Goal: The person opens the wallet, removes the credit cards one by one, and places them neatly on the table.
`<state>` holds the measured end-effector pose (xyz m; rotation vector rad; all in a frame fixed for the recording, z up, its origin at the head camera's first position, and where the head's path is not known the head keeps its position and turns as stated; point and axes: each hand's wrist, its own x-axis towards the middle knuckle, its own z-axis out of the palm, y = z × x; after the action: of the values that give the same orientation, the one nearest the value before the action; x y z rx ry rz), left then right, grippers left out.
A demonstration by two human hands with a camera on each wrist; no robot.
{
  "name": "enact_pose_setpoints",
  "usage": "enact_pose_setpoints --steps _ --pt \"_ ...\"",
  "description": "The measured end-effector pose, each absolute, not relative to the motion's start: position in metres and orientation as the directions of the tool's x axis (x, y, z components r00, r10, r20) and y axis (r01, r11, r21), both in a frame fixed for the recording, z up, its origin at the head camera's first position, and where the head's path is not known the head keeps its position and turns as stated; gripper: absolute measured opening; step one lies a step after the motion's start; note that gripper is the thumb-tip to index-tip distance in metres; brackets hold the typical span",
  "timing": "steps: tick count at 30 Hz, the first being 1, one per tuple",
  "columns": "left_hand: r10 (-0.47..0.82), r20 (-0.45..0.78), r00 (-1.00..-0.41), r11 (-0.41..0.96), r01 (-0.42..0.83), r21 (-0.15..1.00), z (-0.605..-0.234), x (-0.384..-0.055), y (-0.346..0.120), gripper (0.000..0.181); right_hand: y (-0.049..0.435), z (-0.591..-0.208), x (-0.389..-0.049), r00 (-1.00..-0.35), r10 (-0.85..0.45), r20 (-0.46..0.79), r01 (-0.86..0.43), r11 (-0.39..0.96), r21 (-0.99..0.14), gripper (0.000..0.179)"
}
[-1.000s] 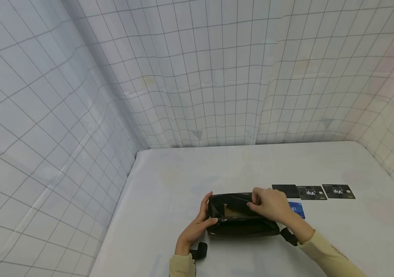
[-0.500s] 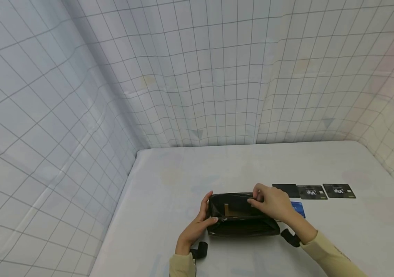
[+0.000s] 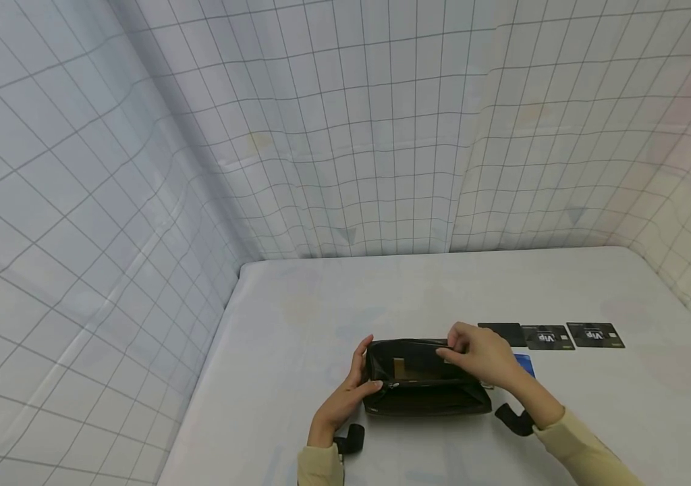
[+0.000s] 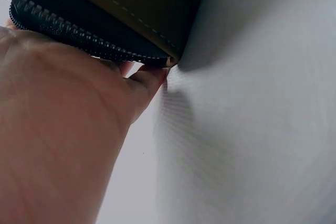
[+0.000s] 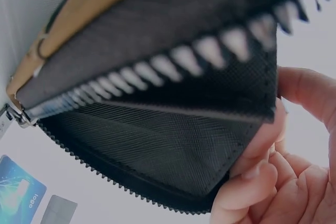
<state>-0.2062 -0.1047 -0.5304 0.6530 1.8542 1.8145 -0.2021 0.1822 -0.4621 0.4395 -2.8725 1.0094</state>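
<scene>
A dark zip-around wallet lies unzipped on the table, its mouth gaping. My left hand grips its left end, thumb on the near edge and fingers behind. The left wrist view shows this hand below the wallet's zipped rim. At the back right of the mouth, my right hand pinches the wallet's inner panel. In the right wrist view, thumb and curled fingers of that hand meet at the edge of the black lining. Tan trim shows inside.
To the right lie a plain black card, two black VIP cards in the same row, and a blue card partly behind my right wrist. Black wrist mounts sit at both wrists. Gridded white curtains enclose the table.
A thin dark card edge at my right fingertips a second ago no longer shows. My right hand has shifted slightly right along the wallet's back edge; the left hand stays put.
</scene>
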Motion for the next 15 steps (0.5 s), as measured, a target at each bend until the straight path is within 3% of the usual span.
enact_pose_setpoints --steps 7,15 --pt "0.636 0.000 -0.772 0.002 0.002 1.000 -0.522 -0.204 -0.105 0.071 0.186 -0.461 -0.200 -0.955 -0.249 0.161 -0.291 0.684 -0.668 0.021" --pt "0.623 0.014 -0.782 -0.001 0.017 1.000 -0.542 -0.211 -0.106 0.071 0.190 -0.463 -0.202 -0.963 -0.200 0.181 -0.268 0.635 -0.724 0.015"
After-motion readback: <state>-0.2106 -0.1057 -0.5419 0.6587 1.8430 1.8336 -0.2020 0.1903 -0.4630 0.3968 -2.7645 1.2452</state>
